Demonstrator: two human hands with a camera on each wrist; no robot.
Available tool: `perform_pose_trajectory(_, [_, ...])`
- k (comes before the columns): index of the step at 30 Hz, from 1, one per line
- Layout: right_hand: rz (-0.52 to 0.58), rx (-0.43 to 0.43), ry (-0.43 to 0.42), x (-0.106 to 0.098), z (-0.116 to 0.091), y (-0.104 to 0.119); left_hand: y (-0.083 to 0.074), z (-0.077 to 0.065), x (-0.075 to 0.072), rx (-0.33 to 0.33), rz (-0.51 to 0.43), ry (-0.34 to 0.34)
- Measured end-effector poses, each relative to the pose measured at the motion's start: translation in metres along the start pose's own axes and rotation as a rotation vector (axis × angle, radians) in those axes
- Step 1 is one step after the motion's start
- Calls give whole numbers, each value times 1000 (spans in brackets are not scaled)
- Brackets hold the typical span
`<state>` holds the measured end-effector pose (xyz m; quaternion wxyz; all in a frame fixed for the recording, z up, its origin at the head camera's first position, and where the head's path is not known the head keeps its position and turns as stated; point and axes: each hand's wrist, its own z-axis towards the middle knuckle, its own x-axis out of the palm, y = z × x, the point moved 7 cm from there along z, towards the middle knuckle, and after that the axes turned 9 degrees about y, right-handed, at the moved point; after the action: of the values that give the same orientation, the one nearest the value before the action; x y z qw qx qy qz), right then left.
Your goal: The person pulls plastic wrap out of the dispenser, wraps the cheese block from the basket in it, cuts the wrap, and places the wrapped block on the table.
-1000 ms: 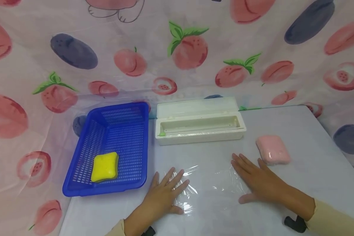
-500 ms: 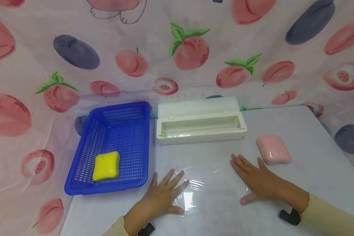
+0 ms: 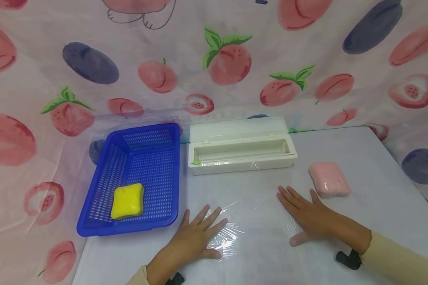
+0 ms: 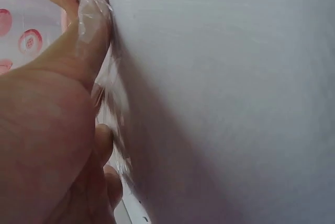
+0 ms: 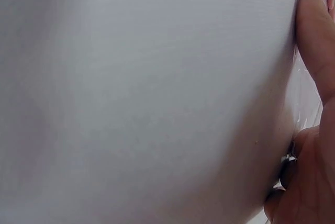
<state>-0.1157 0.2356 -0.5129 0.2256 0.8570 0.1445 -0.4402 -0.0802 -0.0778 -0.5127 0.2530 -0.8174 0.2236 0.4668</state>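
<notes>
A sheet of clear film is spread on the white table between the two hands, its outline mostly lost against the white and betrayed by glare and creases; its near edge cannot be traced. Its left part is touched by the left hand, its right part by the right hand; both are laid with fingers straight and spread, and nothing is gripped. The palms are hidden from above (in the left wrist view, crinkled film is seen against the thumb). Just beside the right hand a pink block is seen. Beyond, a white box is set with its lid raised, the trough's contents unclear. At left, a yellow sponge is held in a blue basket. Both sleeves are cut off by the frame.
</notes>
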Motion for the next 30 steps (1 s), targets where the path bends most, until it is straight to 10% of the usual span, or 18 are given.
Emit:
perform_pose_trajectory(8, [-15,-22,-31,0,1,5,-7,-26,-17,-21,99,-99])
perform_pose_trajectory(15, [6,-15,-29,-1,0,4,-7,-78,-94,12,-148,-272])
perform_pose_trajectory(21, [11,-15,-30,2,0,3,50,-110,-162,-123,-121,-425])
perform_pose_trajectory(26, [-9,-25,-38,2,0,3,119,-120,-194,-192,-152,-340])
perform_pose_trajectory(30, [-27,-31,-40,2,0,5,169,-115,-191,-226,-173,-203])
